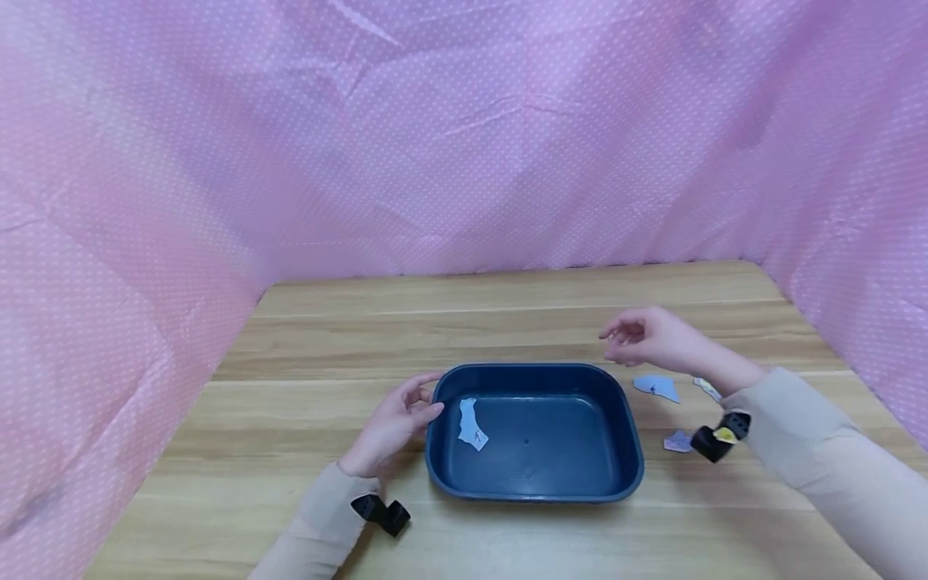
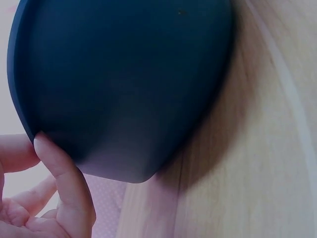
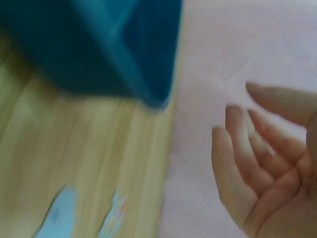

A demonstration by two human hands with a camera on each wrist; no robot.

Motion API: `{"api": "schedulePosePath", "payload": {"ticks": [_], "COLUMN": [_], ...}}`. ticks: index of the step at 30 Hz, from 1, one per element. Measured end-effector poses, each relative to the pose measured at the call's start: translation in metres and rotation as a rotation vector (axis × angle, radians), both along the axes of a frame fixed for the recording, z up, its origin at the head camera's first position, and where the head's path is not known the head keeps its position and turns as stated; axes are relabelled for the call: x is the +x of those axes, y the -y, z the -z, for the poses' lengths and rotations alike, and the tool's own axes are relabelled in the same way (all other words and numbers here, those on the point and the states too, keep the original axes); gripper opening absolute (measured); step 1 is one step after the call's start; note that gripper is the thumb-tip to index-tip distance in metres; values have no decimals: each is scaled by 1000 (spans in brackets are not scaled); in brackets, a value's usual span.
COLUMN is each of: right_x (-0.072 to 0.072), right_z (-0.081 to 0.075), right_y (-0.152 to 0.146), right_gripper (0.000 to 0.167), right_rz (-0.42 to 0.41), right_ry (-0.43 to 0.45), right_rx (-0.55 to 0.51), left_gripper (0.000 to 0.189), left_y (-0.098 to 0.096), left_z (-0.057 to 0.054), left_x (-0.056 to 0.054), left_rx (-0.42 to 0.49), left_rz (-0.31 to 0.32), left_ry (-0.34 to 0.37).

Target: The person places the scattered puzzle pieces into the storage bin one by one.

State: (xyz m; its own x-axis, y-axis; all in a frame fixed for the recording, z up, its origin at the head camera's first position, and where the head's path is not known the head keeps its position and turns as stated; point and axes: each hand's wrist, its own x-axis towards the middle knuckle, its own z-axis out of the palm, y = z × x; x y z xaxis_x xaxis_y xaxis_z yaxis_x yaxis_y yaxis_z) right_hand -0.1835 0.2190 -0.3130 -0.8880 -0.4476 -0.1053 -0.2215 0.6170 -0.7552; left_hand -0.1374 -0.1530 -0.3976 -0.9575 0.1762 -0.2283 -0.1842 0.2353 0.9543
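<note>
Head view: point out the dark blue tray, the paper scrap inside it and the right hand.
Dark blue tray (image 1: 547,459), head view: its bare floor.
Paper scrap (image 1: 470,425), head view: middle of the scrap.
Right hand (image 1: 650,339), head view: middle of the hand.

Looks like moulded plastic for the dark blue tray (image 1: 558,459), smooth, semi-gloss, soft highlights on the floor, and like paper or thin card for the printed scrap (image 1: 470,423) inside it and the loose scraps (image 1: 657,387) beside it, matt with ragged edges. Reads as wood or wood-look laminate on the table (image 1: 348,330), pale grain, smooth, low sheen. Would call the dotted pink backdrop (image 1: 449,161) thin creased cloth, matt; also soft cloth on the beige sleeves (image 1: 812,443), black plastic on the wrist cameras (image 1: 710,444).
</note>
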Motion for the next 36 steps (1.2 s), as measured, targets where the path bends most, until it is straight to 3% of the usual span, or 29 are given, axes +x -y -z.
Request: {"api": "schedulePosePath", "payload": {"ticks": [4, 10, 15, 23, 36], "right_x": [8, 20, 27, 37, 51], "right_z": [9, 24, 39, 60, 82], "right_y": [-25, -54, -71, -87, -85], "right_gripper": [32, 34, 36, 40, 46], "right_rz": [-52, -133, -197, -211, -138], "right_ry": [-33, -50, -114, -197, -176], "right_rx": [45, 36, 14, -3, 113], "left_gripper": [45, 45, 45, 45, 45], "left_y": [0, 0, 1, -1, -1], "left_z": [0, 0, 0, -1, 0], "left_x": [-1, 0, 0, 0, 1], "left_rx": [2, -19, -22, -10, -14], "left_rz": [1, -17, -17, -15, -24], "left_ry": [6, 9, 5, 6, 14]}}
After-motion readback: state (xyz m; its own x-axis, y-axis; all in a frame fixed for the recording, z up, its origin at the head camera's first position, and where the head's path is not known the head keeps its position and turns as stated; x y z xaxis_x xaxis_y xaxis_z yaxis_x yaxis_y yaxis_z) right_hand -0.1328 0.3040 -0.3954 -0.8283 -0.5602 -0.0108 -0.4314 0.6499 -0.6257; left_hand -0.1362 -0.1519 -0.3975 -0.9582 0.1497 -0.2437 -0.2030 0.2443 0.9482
